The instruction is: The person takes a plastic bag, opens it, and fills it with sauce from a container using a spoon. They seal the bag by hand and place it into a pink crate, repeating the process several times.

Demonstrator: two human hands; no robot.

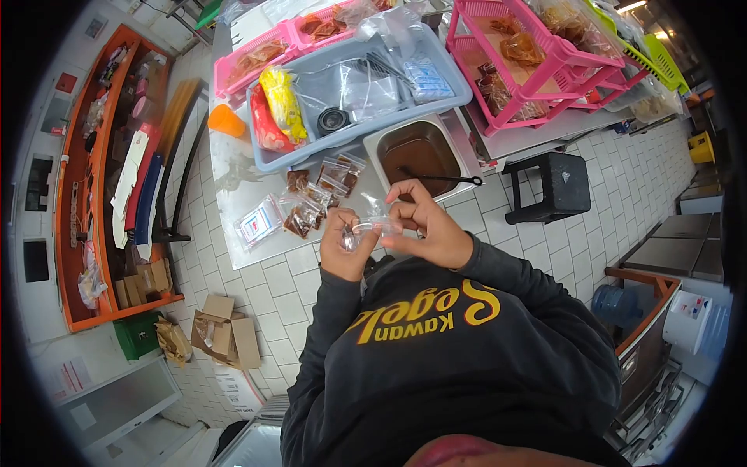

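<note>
Just off the near edge of a grey metal table [240, 175], a small clear plastic bag [375, 206] is held up between both hands. It is pinched by the left hand [344, 246], thumb over curled fingers; by the arched right hand [430, 227] it is touched, though a firm pinch cannot be told. Beyond, a rectangular steel pan [373, 159] is set; rightward, white tiled floor [576, 233] is left open.

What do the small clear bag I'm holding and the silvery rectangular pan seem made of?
Small clear bag: likely thin, glossy plastic film, being transparent and creased. Silvery rectangular pan: probably smooth metal, perhaps stainless steel, judging by its pale-grey rim.
</note>
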